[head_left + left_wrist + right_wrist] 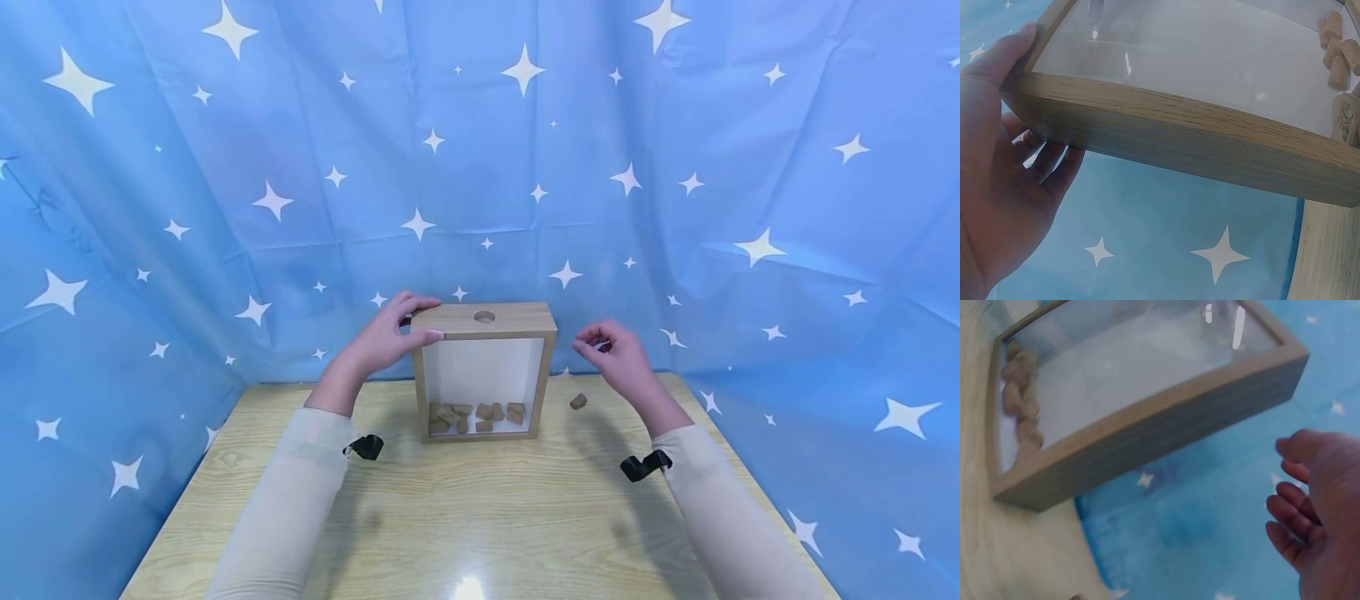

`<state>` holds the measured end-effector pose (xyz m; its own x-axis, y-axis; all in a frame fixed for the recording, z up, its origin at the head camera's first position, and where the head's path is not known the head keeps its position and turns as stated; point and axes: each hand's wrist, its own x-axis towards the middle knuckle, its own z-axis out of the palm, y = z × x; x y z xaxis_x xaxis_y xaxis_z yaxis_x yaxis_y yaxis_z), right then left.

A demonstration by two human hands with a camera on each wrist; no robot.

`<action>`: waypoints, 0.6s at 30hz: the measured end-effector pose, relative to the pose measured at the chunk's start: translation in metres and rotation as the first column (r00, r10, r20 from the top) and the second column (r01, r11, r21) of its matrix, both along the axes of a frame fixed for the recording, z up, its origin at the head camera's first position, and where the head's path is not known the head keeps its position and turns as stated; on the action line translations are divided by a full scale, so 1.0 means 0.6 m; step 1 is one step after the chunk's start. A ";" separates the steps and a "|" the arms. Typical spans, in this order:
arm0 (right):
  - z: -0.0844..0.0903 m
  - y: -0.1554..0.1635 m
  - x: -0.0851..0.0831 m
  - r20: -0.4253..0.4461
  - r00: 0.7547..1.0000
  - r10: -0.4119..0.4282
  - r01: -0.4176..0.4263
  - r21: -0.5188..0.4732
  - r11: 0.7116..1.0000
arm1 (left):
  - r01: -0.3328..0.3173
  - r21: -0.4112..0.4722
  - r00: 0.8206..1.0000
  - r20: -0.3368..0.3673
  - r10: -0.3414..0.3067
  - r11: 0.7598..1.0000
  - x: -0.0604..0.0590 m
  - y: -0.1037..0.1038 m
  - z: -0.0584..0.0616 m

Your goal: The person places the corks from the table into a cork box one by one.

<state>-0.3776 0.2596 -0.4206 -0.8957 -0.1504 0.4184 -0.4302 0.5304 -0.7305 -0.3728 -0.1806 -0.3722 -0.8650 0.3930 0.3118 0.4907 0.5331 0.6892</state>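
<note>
A wooden box frame (517, 319) with a glass front stands upright on the table (480, 517), with a round hole (484, 317) in its top. Several corks (476, 414) lie inside at its bottom. My left hand (408, 323) grips the box's top left corner, thumb on the front edge and fingers behind. The left wrist view shows that hand (997, 156) around the wooden side (1179, 137). My right hand (600, 343) hovers right of the box with relaxed fingers, holding nothing; its palm (1322, 506) is empty. One loose cork (578, 402) lies on the table below it.
A blue cloth with white stars (480, 167) hangs close behind and on both sides of the table. Black wrist camera mounts (645, 465) sit on both sleeves. Bare wood lies in front of the box.
</note>
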 end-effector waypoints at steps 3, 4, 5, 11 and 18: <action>-0.026 0.013 -0.003 0.044 0.999 -0.004 0.003 0.034 0.999 | 0.000 0.002 1.000 -0.004 0.000 1.000 0.001 0.000 0.001; -0.035 0.016 -0.004 0.058 0.998 -0.005 0.002 0.042 0.999 | 0.001 0.003 1.000 -0.003 -0.001 1.000 0.001 0.000 0.001; -0.045 0.019 -0.005 0.069 0.998 -0.006 0.003 0.048 0.999 | 0.002 0.004 1.000 -0.003 -0.002 1.000 0.002 0.000 0.002; -0.109 0.033 -0.014 0.099 0.995 -0.010 0.002 0.075 0.997 | 0.005 0.005 1.000 -0.003 -0.005 1.000 0.001 0.000 0.001; -0.170 0.051 -0.018 0.185 0.982 -0.044 0.026 0.100 0.995 | 0.003 0.003 1.000 0.001 -0.003 1.000 0.002 0.000 0.002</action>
